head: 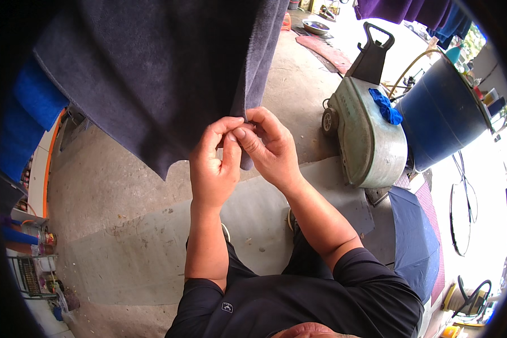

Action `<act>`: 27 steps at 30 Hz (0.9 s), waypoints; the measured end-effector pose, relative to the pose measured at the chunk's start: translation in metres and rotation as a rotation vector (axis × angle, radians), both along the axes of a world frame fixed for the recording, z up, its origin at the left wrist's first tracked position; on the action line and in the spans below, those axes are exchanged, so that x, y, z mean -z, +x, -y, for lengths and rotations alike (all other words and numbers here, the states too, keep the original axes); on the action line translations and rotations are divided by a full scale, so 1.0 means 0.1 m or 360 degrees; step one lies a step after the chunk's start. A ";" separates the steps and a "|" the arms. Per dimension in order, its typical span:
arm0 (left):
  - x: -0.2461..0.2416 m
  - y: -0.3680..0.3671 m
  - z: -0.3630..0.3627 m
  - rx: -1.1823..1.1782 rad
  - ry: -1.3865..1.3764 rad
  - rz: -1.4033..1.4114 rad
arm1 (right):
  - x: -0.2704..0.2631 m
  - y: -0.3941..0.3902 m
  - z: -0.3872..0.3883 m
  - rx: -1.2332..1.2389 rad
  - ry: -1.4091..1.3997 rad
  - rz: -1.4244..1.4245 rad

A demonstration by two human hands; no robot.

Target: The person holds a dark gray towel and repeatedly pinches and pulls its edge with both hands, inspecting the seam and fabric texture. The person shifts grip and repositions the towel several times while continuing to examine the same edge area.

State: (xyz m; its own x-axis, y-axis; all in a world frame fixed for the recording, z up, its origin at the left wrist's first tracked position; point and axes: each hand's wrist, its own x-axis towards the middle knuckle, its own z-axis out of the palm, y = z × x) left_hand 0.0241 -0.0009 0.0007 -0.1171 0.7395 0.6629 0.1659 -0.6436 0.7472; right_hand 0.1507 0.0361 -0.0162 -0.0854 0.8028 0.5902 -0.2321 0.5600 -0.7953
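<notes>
A large dark grey towel (164,76) hangs in front of me, its lower edge falling to a loose corner left of my hands. My left hand (215,160) pinches the towel's edge between thumb and fingers. Right beside it, my right hand (272,148) grips the same edge, and the two thumbs nearly meet. A small bit of cloth shows below the fingertips. The fingers hide the exact spot being held.
To the right stand a wheeled greenish machine (372,135) with a blue cloth (384,105) on it, a blue barrel (443,110) and an open umbrella (414,241). Blue towels (34,114) hang at the left, above a wire basket (31,274). A grey mat (131,249) lies underfoot.
</notes>
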 end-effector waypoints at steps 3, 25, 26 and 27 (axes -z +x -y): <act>0.00 -0.01 -0.01 -0.0019 0.0033 0.0079 | -0.04 0.01 0.02 0.0065 0.0062 0.0053; -0.01 -0.07 -0.03 -0.0121 -0.0048 0.0066 | -0.12 0.05 0.06 0.0202 0.0247 0.0365; -0.02 -0.06 -0.02 -0.0119 -0.0074 0.0056 | -0.12 0.04 0.06 0.0212 0.0271 0.0362; -0.02 -0.06 -0.02 -0.0116 -0.0101 0.0045 | -0.12 0.03 0.06 0.0220 0.0301 0.0357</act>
